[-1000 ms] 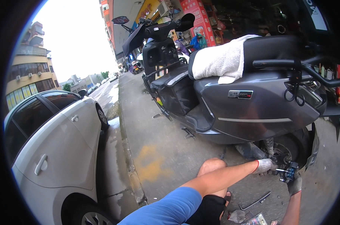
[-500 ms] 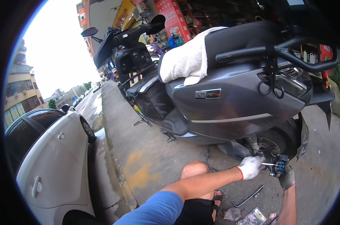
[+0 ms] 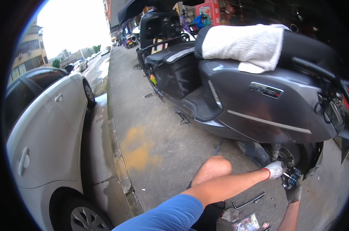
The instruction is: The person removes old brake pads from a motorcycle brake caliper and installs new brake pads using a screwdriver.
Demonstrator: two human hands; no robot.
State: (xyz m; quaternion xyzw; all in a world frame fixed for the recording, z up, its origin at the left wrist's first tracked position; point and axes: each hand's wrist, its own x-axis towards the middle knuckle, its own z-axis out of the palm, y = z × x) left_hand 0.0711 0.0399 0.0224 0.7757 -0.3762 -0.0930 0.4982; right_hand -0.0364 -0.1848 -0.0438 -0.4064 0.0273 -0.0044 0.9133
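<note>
In a white glove with a red cuff, my left hand (image 3: 275,169) is closed around a slim silver-shafted tool (image 3: 286,175); its handle is hidden in the fingers. The shaft points at a black brake caliper (image 3: 294,177) with blue markings; I cannot tell whether its tip touches. My right hand (image 3: 294,194), in a greyish glove, grips the caliper from below. Both hands are low beside the rear wheel (image 3: 308,163) of a dark grey scooter (image 3: 259,115).
On the pavement near my knee lie a bent metal wrench (image 3: 249,201), a crumpled grey glove (image 3: 230,215) and a flat printed package (image 3: 247,223). A white towel (image 3: 243,44) drapes the scooter seat. A white car (image 3: 47,150) stands along the kerb at left.
The view has swung left, so the scooter sits farther right and more of the car shows. The caliper appears tilted differently; both hands keep their grips.
</note>
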